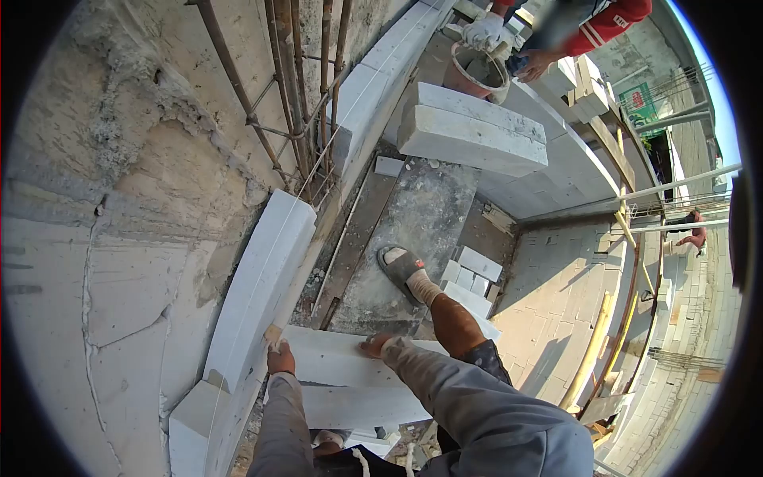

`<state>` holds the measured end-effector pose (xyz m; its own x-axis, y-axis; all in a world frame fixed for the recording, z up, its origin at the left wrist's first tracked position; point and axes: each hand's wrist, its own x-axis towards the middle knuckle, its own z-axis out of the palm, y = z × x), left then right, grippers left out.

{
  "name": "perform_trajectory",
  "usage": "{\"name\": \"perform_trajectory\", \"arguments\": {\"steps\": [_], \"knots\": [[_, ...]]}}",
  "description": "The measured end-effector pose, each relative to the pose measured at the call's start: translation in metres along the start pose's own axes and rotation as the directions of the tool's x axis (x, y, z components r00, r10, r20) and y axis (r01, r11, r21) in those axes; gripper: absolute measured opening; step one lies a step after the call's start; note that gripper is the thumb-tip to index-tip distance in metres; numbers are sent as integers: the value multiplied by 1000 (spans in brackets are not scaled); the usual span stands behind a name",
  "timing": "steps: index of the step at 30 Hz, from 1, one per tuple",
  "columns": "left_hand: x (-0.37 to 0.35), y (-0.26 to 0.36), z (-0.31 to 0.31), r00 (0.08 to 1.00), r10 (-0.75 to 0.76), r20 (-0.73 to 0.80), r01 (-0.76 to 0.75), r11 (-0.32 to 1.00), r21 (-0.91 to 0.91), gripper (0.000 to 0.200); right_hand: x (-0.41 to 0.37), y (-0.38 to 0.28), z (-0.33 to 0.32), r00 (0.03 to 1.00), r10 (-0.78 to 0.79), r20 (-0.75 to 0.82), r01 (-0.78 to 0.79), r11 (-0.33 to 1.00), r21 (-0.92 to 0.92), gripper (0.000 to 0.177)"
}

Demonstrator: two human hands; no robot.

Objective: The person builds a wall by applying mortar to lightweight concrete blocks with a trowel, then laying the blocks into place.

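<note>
My left hand is closed at the left end of a long white block, against the side of the white block wall. Its fingertips meet a small tan piece, whose kind I cannot make out. On the far edge of the long block lies my right hand, its fingers bent and partly hidden over that edge. A second white block sits just below, nearer my body. A taut white string runs along the wall top.
Across the dusty platform stands a pair of white blocks. Beyond it, a co-worker's gloved hand is at a mortar bucket. Rusty rebar rises at the left. Small blocks lie beside my sandalled foot.
</note>
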<state>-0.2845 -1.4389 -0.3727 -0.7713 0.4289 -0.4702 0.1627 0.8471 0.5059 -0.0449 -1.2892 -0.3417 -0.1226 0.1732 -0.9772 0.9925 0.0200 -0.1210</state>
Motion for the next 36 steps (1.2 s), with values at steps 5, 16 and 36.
{"name": "perform_trajectory", "arguments": {"steps": [5,16,36], "knots": [[-60,28,-53,997,-59,58,62,997,-48,48,-16,-16,-1,978,-136,-160,143,989,34,66],[-146,-66,-147,891,-67,448,122,988,-95,40,-277,-10,-52,819,-335,-465,171,917,-359,49],[-368,-100,-215,694,-717,-67,453,507,-733,39,-310,-149,13,887,-298,353,416,183,-891,67]]}}
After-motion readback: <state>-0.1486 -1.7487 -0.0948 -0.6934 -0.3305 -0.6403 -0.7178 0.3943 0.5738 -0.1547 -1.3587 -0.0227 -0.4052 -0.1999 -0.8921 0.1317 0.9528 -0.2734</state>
